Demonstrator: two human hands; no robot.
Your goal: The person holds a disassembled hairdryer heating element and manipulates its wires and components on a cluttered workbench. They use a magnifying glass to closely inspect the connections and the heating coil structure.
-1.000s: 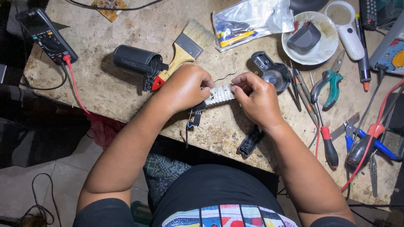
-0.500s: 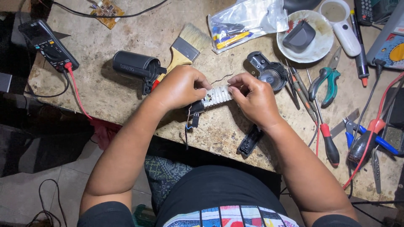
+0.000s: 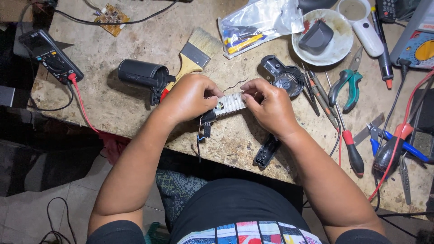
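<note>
My left hand [image 3: 187, 97] and my right hand [image 3: 269, 106] grip the two ends of a small white ribbed part [image 3: 229, 104] just above the workbench [image 3: 117, 104]. A black connector with thin wires [image 3: 205, 129] dangles from the part under my left hand. A black cylindrical housing [image 3: 140, 74] lies left of my left hand. A black fan piece [image 3: 285, 77] rests beyond my right hand. A black plastic strip [image 3: 266, 151] sits near the front edge below my right wrist.
A paintbrush [image 3: 196, 52], a multimeter [image 3: 49, 56] with a red lead, a circuit board [image 3: 110, 18], a plastic bag of tools [image 3: 257, 22] and a white bowl [image 3: 339, 45] lie at the back. Green-handled pliers [image 3: 348, 86], screwdrivers [image 3: 350, 149] and clip leads crowd the right side.
Both hands stay on the white part, which has shifted slightly. The view has moved a little, nothing else on the bench has changed.
</note>
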